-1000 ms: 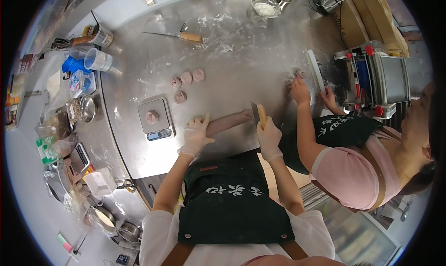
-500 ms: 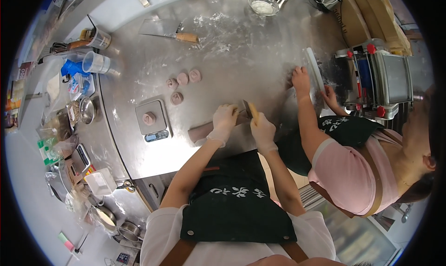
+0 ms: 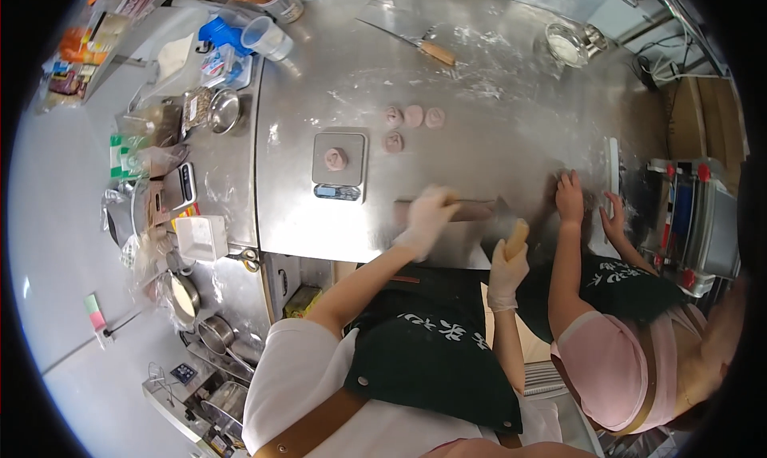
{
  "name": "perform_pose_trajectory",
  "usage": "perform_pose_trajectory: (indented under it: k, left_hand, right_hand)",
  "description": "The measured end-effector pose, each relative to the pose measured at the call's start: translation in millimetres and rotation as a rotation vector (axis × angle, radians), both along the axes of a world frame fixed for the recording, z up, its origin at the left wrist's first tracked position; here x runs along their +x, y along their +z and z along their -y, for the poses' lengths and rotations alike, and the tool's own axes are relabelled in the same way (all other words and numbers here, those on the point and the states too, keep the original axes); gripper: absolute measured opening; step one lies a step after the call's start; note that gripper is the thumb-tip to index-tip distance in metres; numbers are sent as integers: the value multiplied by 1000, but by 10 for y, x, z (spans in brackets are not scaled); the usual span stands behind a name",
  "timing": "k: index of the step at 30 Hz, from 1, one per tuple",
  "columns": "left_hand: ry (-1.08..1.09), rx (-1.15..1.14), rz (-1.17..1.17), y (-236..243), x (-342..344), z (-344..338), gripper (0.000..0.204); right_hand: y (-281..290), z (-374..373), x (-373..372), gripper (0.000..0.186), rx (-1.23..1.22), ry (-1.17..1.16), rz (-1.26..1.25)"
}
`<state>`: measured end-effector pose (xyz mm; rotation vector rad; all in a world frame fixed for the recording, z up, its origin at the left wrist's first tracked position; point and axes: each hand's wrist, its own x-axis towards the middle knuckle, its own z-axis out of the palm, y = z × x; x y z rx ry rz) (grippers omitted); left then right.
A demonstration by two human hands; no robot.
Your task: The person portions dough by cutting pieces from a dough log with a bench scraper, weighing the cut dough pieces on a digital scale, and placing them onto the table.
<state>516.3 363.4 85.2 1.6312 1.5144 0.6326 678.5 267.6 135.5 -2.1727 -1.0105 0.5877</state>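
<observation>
My left hand (image 3: 427, 220), in a pale glove and blurred, is over a brownish-mauve dough log (image 3: 476, 211) near the table's front edge. How its fingers are bent cannot be told. To the right, my gloved right hand (image 3: 508, 274) is closed round the yellowish handle of a dough scraper (image 3: 519, 234). The scraper's dark blade is blurred close to the log's right end. Farther off lie several cut dough pieces (image 3: 413, 116). One more dough piece (image 3: 335, 159) rests on a digital scale (image 3: 356, 146) at the left.
On my right a co-worker (image 3: 615, 354) has both hands on the steel table (image 3: 495, 130), beside a white bar (image 3: 613, 166). A wooden-handled knife (image 3: 437, 53) and a bowl of white powder (image 3: 566, 49) are toward the back. Cups, bags and a white tub (image 3: 201, 239) crowd the left counter.
The whole view has shifted, so the table's things appear farther right. My right hand has drawn the scraper back from the log toward my body. My left hand stays over the log.
</observation>
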Motion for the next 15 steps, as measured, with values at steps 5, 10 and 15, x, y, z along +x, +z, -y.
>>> perform_pose_trajectory:
  k: [5,10,15]
  left_hand:
    - [686,-324,278,-387,-1217,668,16]
    - [814,-405,188,-296,-1298,673,19]
    - [859,-423,181,-402,-1357,715,20]
  right_hand:
    - [-96,-175,-708,24,39,523,100]
    - [-321,-228,-1329,14,26,851,157]
    - [-441,-187,-1555,11,9,894,168]
